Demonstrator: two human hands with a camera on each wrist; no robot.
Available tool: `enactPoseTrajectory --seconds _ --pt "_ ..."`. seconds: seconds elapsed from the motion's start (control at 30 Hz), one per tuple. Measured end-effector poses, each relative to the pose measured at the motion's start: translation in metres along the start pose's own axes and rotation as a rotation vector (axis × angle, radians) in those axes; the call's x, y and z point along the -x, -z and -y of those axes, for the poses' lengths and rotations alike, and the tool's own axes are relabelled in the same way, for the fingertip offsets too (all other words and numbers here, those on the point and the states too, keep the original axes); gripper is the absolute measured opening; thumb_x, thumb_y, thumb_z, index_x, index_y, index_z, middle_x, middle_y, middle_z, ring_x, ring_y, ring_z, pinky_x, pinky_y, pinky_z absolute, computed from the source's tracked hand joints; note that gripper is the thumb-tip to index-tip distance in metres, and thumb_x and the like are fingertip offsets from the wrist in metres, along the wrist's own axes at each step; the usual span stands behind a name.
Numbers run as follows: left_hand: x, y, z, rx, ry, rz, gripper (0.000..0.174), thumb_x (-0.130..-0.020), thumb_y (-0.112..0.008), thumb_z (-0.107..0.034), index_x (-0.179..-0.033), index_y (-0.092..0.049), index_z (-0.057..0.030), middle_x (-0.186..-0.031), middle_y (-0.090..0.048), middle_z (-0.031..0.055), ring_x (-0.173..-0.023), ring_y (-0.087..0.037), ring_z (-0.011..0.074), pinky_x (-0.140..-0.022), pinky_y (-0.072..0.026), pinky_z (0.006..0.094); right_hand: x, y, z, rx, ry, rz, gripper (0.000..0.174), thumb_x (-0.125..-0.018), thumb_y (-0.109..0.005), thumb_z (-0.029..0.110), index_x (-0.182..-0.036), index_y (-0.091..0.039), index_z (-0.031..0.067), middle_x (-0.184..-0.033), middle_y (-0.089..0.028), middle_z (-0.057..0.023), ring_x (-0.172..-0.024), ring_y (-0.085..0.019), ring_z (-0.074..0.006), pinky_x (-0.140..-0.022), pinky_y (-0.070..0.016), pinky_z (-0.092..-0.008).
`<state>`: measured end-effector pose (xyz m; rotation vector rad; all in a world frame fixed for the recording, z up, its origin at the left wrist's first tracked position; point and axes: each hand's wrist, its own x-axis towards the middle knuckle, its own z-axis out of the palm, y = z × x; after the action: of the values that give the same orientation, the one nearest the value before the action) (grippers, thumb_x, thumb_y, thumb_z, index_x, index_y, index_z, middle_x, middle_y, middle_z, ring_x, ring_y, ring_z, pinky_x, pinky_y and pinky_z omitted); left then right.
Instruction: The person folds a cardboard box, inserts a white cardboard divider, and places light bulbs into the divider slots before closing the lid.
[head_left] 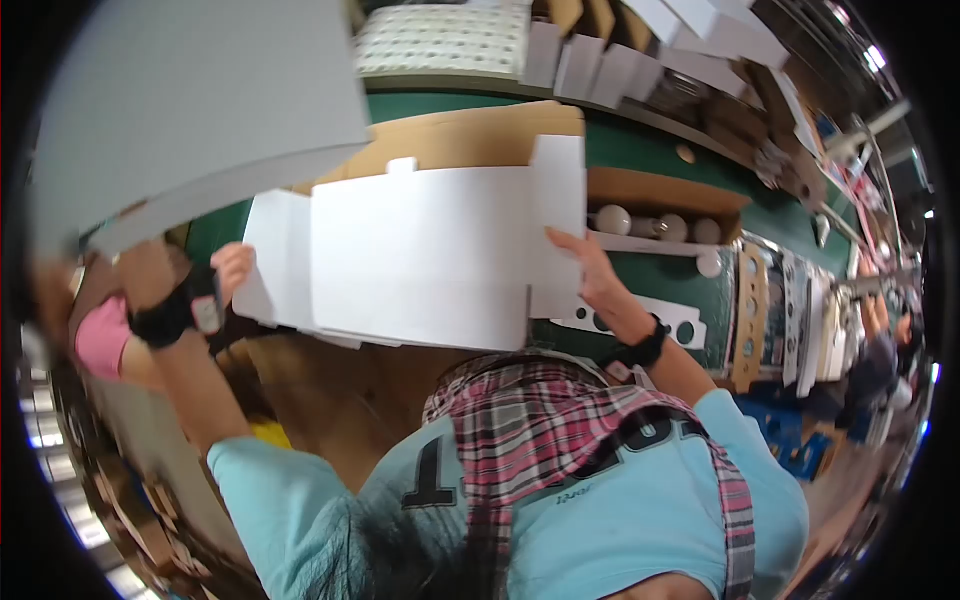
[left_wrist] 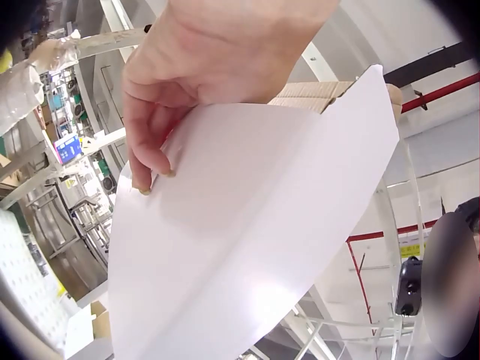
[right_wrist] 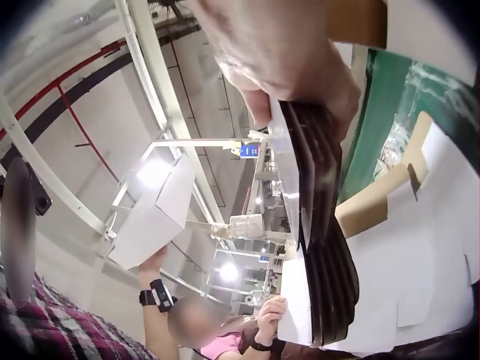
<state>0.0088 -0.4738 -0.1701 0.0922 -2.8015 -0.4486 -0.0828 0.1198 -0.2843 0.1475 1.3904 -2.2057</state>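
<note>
At upper left in the head view, my raised left hand grips the lower edge of a large white carton. Its fingers curl over the white board in the left wrist view, where the hand covers part of the edge. My right hand pinches the right edge of white cardboard with brown behind it. In the right wrist view, the right hand holds several layered boards with dark edges. Another person's hand holds the left flap.
A brown box with round white items stands to the right on the green table. White strips with holes lie nearby. A white perforated tray and upright cartons line the back. A person in a pink sleeve is at left.
</note>
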Motion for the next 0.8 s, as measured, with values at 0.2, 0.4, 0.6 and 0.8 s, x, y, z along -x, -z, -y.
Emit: enactPoseTrajectory --seconds 0.2,0.4,0.6,0.8 --pt "-0.008 0.001 -0.001 0.032 0.087 -0.031 0.019 -0.075 -0.061 -0.020 -0.077 -0.058 -0.0010 -0.073 -0.060 0.0093 -0.072 -0.058 0.0176 -0.064 -0.0454 0.0291 -0.006 0.013 0.014 -0.069 -0.032 -0.032 0.041 -0.079 -0.067 0.012 -0.115 -0.052 -0.0015 -0.102 -0.061 -0.0109 -0.091 -0.062 -0.0199 -0.079 -0.0520 -0.0339" --pt "-0.022 -0.024 -0.010 0.086 0.102 -0.031 0.022 -0.075 -0.062 -0.022 -0.078 -0.059 -0.0004 -0.073 -0.061 0.0097 -0.073 -0.058 0.0167 -0.064 -0.0460 0.0293 -0.018 0.014 0.006 -0.102 -0.058 -0.027 0.043 -0.078 -0.070 0.015 -0.114 -0.053 -0.0016 -0.102 -0.061 -0.0097 -0.090 -0.062 -0.0181 -0.078 -0.0520 -0.0325" --pt "-0.062 -0.063 -0.036 0.168 0.044 -0.007 0.024 -0.075 -0.063 -0.024 -0.079 -0.060 0.0001 -0.073 -0.062 0.0100 -0.073 -0.059 0.0159 -0.064 -0.0466 0.0294 -0.043 0.002 -0.058 -0.083 -0.151 0.016 0.040 -0.081 -0.069 0.017 -0.115 -0.054 0.0018 -0.101 -0.061 -0.0057 -0.090 -0.060 -0.0145 -0.079 -0.0499 -0.0302" --pt "-0.108 -0.118 -0.085 0.291 -0.075 0.006 0.027 -0.075 -0.064 -0.026 -0.080 -0.061 0.0007 -0.073 -0.064 0.0104 -0.074 -0.060 0.0150 -0.064 -0.0472 0.0295 -0.086 0.049 -0.154 0.305 -0.304 0.174 0.036 -0.085 -0.063 0.026 -0.111 -0.056 0.0013 -0.092 -0.063 -0.0040 -0.079 -0.061 -0.0138 -0.068 -0.0503 -0.0290"
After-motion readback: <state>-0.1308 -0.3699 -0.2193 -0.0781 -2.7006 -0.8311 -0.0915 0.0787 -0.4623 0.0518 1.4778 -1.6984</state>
